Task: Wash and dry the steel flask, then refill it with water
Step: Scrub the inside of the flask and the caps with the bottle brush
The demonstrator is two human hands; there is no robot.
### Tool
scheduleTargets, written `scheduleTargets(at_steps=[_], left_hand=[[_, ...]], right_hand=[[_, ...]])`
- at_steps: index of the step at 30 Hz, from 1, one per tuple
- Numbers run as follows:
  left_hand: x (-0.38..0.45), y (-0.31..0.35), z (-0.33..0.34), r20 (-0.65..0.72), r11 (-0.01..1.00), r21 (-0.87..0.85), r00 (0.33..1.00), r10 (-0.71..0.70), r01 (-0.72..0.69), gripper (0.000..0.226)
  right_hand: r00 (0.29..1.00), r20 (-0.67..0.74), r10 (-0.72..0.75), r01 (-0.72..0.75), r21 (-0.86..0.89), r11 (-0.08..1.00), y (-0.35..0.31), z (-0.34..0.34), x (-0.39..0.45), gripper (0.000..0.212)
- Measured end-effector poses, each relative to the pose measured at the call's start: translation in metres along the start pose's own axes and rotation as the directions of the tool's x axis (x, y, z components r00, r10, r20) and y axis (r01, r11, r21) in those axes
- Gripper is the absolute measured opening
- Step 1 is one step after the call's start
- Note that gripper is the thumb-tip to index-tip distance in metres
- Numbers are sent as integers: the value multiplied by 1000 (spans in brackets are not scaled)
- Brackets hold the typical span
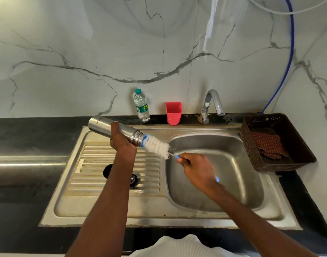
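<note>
My left hand [122, 141] grips the steel flask [110, 129] around its middle. I tip it sideways over the sink [214, 173] so drips fall in. My right hand [197, 167] pinches the bottle brush [156, 145] handle, with the bristles at the flask's mouth. The black lid [120, 174] lies on the drainboard under my arm. The tap [211, 104], red cup [174, 113], plastic water bottle [141, 106] and basket [277, 143] with a cloth [270, 145] stand well apart.

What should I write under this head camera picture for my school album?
Left hand holds the steel flask while right hand works a bottle brush at its mouth.
</note>
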State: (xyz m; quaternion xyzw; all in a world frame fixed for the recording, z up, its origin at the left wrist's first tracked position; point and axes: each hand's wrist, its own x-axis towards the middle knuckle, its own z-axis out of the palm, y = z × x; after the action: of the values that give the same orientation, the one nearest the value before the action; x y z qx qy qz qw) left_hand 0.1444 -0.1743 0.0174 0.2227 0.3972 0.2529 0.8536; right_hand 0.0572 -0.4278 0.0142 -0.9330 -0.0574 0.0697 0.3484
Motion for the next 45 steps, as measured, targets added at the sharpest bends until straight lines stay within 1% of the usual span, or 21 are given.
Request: scheduleTargets(at_steps=[1, 2, 4, 6, 8, 11, 15, 17, 19, 21, 23, 26, 29, 33, 34, 36, 38, 40, 42, 44, 45], left_hand=[[0, -1, -1, 24, 1000, 18, 1000, -1, 0, 56], [1, 0, -2, 54, 999, 40, 999, -7, 5, 55], [0, 2, -2, 93, 998, 63, 995, -21, 16, 49], [1, 3, -1, 78, 998, 70, 997, 0, -5, 53], [3, 2, 0, 41, 997, 66, 999, 25, -27, 59], [1, -5, 2, -5, 1000, 27, 1000, 15, -15, 61], [1, -7, -1, 47, 998, 51, 998, -38, 35, 54], [-1, -11, -3, 126, 991, 92, 986, -113, 101, 45], [-8, -17, -1, 204, 984, 115, 966, -157, 135, 36], [-13, -22, 1, 234, 981, 139, 958, -167, 138, 34], [-11, -22, 1, 207, 981, 161, 968, -142, 110, 36], [-2, -23, -3, 119, 990, 103, 987, -107, 95, 45], [-8, -37, -5, 112, 985, 91, 981, -156, 146, 49], [-24, -50, -11, 202, 970, 146, 953, -224, 197, 42], [-23, -50, -12, 226, 967, 150, 946, -234, 204, 44], [-21, -44, -15, 297, 962, 154, 918, -263, 226, 48], [-19, -37, -16, 362, 966, 144, 897, -255, 216, 50], [-18, -32, -15, 366, 974, 152, 906, -212, 167, 48], [-19, -31, -12, 291, 980, 165, 945, -151, 106, 43], [-20, -36, -11, 197, 983, 168, 975, -105, 72, 45], [-21, -40, -11, 171, 983, 170, 981, -95, 66, 49]], right_hand=[[952, 254, 170, -247, 310, 918, -3, -5, 9, 24], [791, 557, 253, -543, 450, 709, -5, -14, 16, 27], [601, 772, 207, -755, 462, 466, -4, -29, 23, 29], [737, 644, 206, -569, 425, 704, -6, -34, 23, 32], [970, 217, 109, -129, 81, 988, -14, -28, 16, 27], [996, -59, -73, 50, -330, 943, -26, -19, 9, 13], [940, 261, 220, -284, 242, 928, -32, -23, 33, 28], [736, 612, 290, -584, 358, 729, -32, -27, 44, 32], [609, 759, 231, -726, 416, 548, -35, -22, 47, 31], [664, 721, 196, -687, 486, 540, -38, -16, 43, 32], [864, 476, 164, -426, 520, 740, -37, -15, 28, 29], [997, 61, -43, 49, -108, 993, -28, -17, 4, 14], [995, -33, -93, 74, -380, 922, -35, -15, -5, 18], [987, 132, 89, -83, -50, 995, -45, -14, 17, 22], [929, 300, 218, -285, 204, 936, -43, -17, 25, 25], [637, 731, 242, -730, 473, 493, -38, -21, 29, 27], [549, 827, 121, -821, 506, 264, -33, -23, 26, 24], [714, 680, 170, -641, 536, 550, -32, -19, 15, 25], [958, 268, 103, -154, 175, 973, -36, -12, 3, 21], [992, 90, -94, 119, -339, 933, -41, -3, -6, 19], [991, 24, -134, 132, -397, 908, -40, 2, -7, 25]])
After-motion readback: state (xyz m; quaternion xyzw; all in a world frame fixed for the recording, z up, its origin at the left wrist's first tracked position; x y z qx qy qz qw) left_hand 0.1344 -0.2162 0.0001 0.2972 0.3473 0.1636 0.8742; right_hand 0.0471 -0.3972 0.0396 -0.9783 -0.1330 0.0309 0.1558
